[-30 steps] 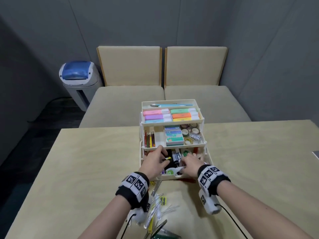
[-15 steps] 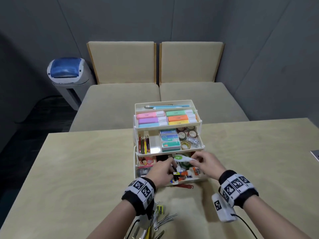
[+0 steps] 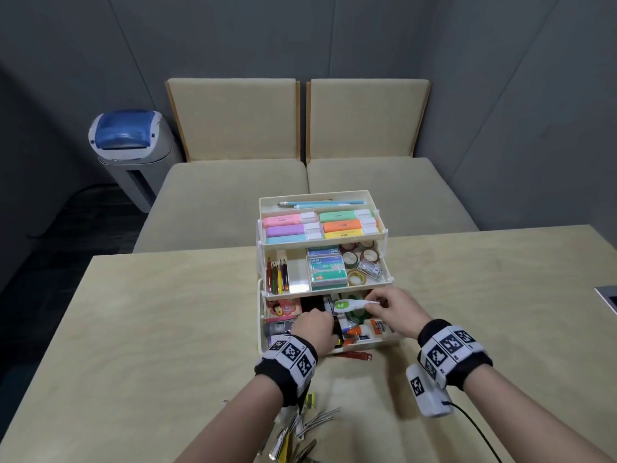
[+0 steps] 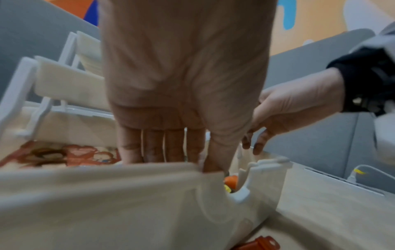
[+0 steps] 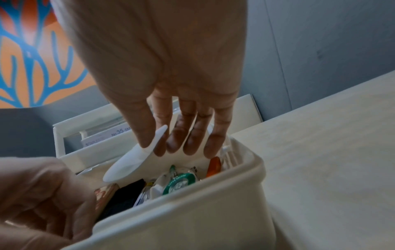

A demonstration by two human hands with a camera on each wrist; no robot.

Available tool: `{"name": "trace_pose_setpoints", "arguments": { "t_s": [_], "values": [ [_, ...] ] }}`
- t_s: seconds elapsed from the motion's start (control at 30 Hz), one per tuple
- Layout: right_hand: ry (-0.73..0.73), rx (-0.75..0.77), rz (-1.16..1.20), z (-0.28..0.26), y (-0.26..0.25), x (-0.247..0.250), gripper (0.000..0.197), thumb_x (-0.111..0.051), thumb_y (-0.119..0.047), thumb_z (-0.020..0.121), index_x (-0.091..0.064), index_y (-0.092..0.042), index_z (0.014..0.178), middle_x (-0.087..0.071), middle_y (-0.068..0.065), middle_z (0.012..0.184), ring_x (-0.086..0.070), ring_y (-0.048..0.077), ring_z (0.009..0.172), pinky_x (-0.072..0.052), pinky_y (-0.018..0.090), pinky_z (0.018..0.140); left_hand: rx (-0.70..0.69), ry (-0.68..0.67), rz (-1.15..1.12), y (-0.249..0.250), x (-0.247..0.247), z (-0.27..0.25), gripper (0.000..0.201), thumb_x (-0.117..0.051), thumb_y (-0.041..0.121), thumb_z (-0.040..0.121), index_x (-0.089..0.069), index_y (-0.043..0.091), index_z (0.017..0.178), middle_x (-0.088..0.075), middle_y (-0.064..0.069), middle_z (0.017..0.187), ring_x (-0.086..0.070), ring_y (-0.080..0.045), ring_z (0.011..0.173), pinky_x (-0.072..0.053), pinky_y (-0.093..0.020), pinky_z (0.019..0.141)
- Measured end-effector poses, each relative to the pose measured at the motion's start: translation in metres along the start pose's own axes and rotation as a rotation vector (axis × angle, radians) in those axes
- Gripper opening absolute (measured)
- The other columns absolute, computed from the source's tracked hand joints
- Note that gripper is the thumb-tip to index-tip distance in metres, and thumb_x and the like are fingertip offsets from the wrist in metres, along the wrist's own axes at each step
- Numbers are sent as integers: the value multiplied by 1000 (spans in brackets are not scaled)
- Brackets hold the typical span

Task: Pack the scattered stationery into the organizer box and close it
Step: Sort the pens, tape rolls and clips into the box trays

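Stationery organizer box (image 3: 380, 344) stands open on the table (image 3: 167, 329); the right hand (image 3: 389, 307) pinches a white-and-green correction-tape pen (image 3: 350, 305) above the bottom tray, long axis pointing to nine o'clock. The left hand (image 3: 315, 330) reaches into the tray; its grip cannot be judged.

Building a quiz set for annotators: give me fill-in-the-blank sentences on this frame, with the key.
1. The right hand pinches a white and ____ correction tape.
2. The left hand reaches into the ____ tier of the organizer box.
3. The highlighters lie in the ____ tier.
4. A red item lies on the ____ just in front of the box.

Missing words: green; bottom; top; table
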State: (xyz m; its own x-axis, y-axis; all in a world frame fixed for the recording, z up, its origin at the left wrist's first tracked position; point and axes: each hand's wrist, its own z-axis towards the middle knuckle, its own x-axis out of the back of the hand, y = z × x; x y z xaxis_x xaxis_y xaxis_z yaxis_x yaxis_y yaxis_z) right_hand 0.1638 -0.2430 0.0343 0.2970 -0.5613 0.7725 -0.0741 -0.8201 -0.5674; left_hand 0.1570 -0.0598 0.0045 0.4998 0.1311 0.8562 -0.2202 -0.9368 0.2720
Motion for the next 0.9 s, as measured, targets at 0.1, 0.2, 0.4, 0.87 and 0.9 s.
{"name": "trace_pose_setpoints", "arguments": {
  "t_s": [0.1, 0.2, 0.4, 0.87, 0.9],
  "values": [
    [3, 7, -5, 0, -1, 3, 5, -62, -26, 90, -66, -24, 87, -65, -1, 91, -58, 13, 82, -41, 24, 69, 44, 12, 28, 5, -6, 2, 44, -52, 45, 92, -63, 5, 103, -64, -13, 104, -60, -30, 100, -51, -38, 83],
    [2, 13, -9, -2, -1, 4, 6, -62, -26, 89, -62, -27, 83, -64, -1, 91, -58, 13, 84, -41, 24, 70, 58, 19, 38, 6, -13, 6, 54, -52, 55, 88, -61, 6, 107, -61, -12, 109, -55, -29, 106, -49, -39, 88],
    [6, 20, 3, -2, -1, 6, 6, -62, -26, 89, -64, -26, 84, -65, -2, 92, -60, 13, 84, -45, 24, 73, 144, 13, -13, 11, -16, 7, 45, -59, 49, 85, -64, 11, 108, -64, -8, 107, -60, -26, 100, -53, -37, 83],
    [17, -31, -57, -1, -1, 2, 18, -58, -27, 92, -71, -16, 98, -66, -1, 95, -60, 13, 87, -47, 25, 76, 32, 91, -148, -4, -8, -8, 17, -59, 26, 89, -65, 14, 98, -68, -6, 101, -62, -25, 98, -50, -34, 81],
    [18, -44, -70, -1, -2, -2, 19, -57, -28, 92, -71, -16, 99, -67, -1, 95, -60, 14, 87, -48, 27, 78, 8, 122, -177, -7, -8, -12, 14, -57, 24, 89, -66, 15, 97, -68, -4, 100, -62, -23, 97, -51, -33, 81]
  ]
}}
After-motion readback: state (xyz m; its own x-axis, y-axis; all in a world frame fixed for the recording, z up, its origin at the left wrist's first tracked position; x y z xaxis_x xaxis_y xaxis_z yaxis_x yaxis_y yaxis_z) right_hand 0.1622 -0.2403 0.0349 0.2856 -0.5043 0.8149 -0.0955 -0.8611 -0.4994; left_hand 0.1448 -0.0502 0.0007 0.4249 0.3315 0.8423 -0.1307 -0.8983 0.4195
